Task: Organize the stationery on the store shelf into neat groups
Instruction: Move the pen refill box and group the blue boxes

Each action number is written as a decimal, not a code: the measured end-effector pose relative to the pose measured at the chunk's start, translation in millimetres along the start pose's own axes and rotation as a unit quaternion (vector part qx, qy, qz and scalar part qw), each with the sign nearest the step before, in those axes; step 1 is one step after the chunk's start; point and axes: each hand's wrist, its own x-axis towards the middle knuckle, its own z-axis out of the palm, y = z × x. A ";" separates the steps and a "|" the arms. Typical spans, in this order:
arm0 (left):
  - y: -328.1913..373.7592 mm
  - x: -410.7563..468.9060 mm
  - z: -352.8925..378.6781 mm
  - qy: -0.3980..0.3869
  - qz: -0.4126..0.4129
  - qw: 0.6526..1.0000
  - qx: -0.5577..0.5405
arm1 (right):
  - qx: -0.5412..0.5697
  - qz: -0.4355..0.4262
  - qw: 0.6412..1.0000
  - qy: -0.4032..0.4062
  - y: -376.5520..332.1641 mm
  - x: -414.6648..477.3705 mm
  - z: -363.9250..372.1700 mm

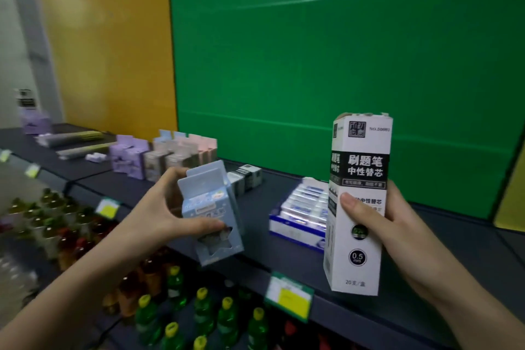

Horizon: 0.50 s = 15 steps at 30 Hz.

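Held upright in the right hand (397, 224), thumb across its front, a tall white refill box (359, 202) stood nearest the lens, while the left hand (167, 207) clasped a pale blue carton (211, 213) tilted above the dark shelf (443, 239). Both hands were full, so this looked like mid-sorting. Further back sat a blue-and-white pack (298, 219), small black-and-white boxes (245, 177) and a row of pastel cartons (170, 156). Next, probably, each box needed setting beside its matching group.
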 end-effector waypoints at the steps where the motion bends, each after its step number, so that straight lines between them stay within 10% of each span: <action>1: -4.7 -9.7 -17.8 0.009 -0.003 1.000 0.008 | 0.002 0.000 1.000 -0.012 -0.1 1.3 17.3; 15: -44.4 -85.4 -278.5 0.139 -0.005 0.987 0.076 | 0.049 -0.037 0.990 -0.129 0.9 58.8 314.6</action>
